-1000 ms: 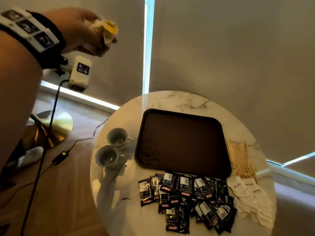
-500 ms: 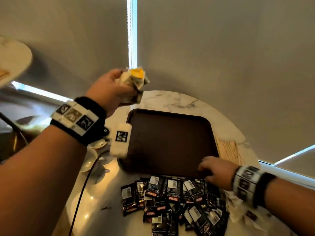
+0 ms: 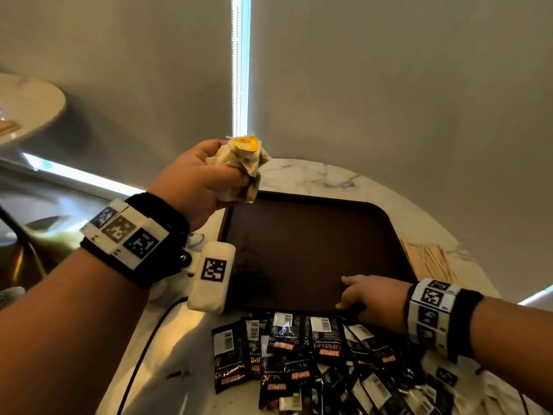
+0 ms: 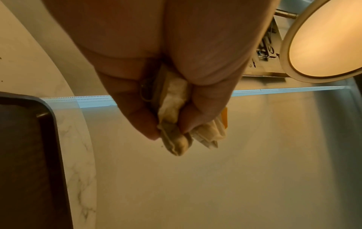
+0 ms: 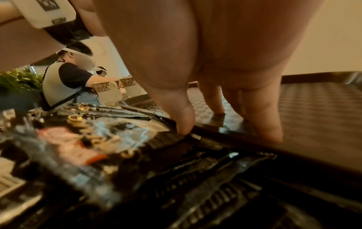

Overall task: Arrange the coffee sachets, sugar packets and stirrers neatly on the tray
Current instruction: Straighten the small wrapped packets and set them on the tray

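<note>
A dark brown tray (image 3: 299, 250) lies on a round marble table (image 3: 314, 178), with nothing on it. My left hand (image 3: 209, 175) is raised above its far left corner and grips a crumpled, stained cloth (image 3: 242, 166) with a yellow patch; the left wrist view shows the same cloth (image 4: 176, 147) bunched between thumb and fingers. My right hand (image 3: 347, 293) pinches the tray's near rim, thumb outside, fingers on the tray floor (image 5: 313, 108). Black coffee sachets (image 3: 299, 351) lie heaped in front of the tray. Wooden stirrers (image 3: 431, 262) lie right of it. White sugar packets (image 3: 493, 393) are mostly hidden under my right arm.
A cup rim (image 3: 194, 238) peeks out behind my left wrist, left of the tray. A black cable (image 3: 143, 354) runs down from my wrist camera over the table's left side. Another round table (image 3: 30, 106) stands at far left. Other people (image 5: 62, 80) sit in the background.
My left hand came down from the upper left with the cloth to above the tray's far left corner. My right hand came into view and took the tray's near rim.
</note>
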Available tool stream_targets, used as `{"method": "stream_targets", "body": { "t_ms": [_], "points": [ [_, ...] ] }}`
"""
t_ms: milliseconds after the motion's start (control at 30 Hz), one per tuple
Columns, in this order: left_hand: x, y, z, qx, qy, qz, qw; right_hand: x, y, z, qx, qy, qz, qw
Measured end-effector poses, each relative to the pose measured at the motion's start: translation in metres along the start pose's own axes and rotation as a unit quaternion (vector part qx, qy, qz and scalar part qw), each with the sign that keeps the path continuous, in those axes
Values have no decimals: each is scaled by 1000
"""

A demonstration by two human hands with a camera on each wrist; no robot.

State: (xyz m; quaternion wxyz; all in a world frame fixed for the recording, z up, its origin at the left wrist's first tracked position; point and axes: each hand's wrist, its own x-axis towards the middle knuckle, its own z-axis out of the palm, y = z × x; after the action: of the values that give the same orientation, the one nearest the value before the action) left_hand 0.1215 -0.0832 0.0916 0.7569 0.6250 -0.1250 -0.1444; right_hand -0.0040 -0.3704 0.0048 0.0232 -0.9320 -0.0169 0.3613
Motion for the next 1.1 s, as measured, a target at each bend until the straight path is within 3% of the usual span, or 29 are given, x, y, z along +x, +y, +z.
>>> {"method": "stream_targets", "body": {
  "t_ms": [333,467,567,667,767,900,1000,1100],
  "points": [
    [-77,-19,6,-26,-45,100,994,-24,-3,39,-35,84,9,996],
    [-103,-32,12,-36,-36,78,996,-40,-3,44,16,90,23,996],
    [-114,-29,20,-28,-24,75,996,-61,-3,31,12,165,18,986],
    [-121,-23,33,-14,-24,85,996,-86,-4,4,63,282,-23,957],
    [-118,-25,44,-16,-47,80,996,-102,-16,-21,166,330,-69,927],
    [-108,-36,49,5,-53,79,995,-112,-62,-38,383,322,-168,849],
    [-93,-44,46,7,-42,74,996,-101,-93,-44,444,295,-238,812],
    [-75,-44,45,0,-43,67,997,-77,-109,-52,494,322,-262,764]
  ]
}}
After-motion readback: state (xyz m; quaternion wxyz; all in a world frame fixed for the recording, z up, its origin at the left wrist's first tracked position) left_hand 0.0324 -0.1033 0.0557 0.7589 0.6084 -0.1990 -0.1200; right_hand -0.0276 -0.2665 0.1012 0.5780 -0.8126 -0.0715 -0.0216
